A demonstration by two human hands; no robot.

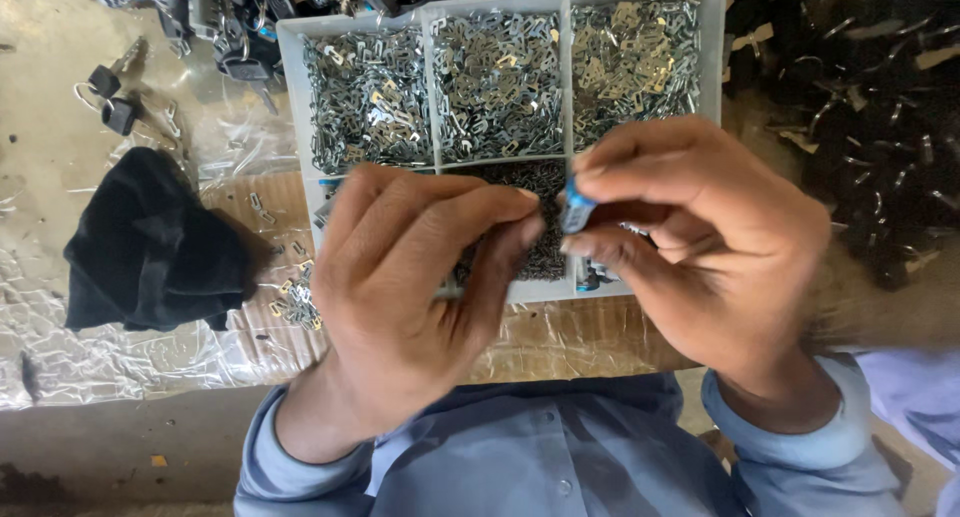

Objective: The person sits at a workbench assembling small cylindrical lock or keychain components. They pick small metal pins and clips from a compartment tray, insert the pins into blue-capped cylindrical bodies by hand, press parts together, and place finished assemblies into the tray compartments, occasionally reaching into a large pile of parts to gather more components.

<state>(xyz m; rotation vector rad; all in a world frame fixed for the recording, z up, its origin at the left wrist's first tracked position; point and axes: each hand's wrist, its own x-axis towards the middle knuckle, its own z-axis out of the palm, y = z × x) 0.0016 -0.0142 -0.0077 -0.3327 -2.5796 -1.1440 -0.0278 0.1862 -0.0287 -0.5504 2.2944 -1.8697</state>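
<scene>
Blue-and-silver small part (pixel 574 205) sits pinched in the right hand (pixel 700 242), thumb and forefinger closed on it, held above the front edge of a white plastic tray (pixel 290 67). Left hand (pixel 415 277) is just beside it, fingertips drawn together w/ thumb near the part; can't tell if anything is between them, too small/blurred. Both hands hover over the tray's front row.

Tray has 3 back compartments full of small shiny metal clips (pixel 498 82); front compartment behind the hands holds darker, finer metal bits (pixel 545 252). A few loose clips (pixel 295 302) lie left of the tray on clear plastic sheeting (pixel 60 362) over the table.

Black cloth (pixel 150 247) lies bunched to the left, well apart from the hands. Keys w/ black heads (pixel 110 97) at far left, more keys & dark parts (pixel 225 17) along the top edge. Heap of dark pieces (pixel 860 107) to the right of the tray. Light blue shirt sleeves (pixel 800 447) at bottom.
</scene>
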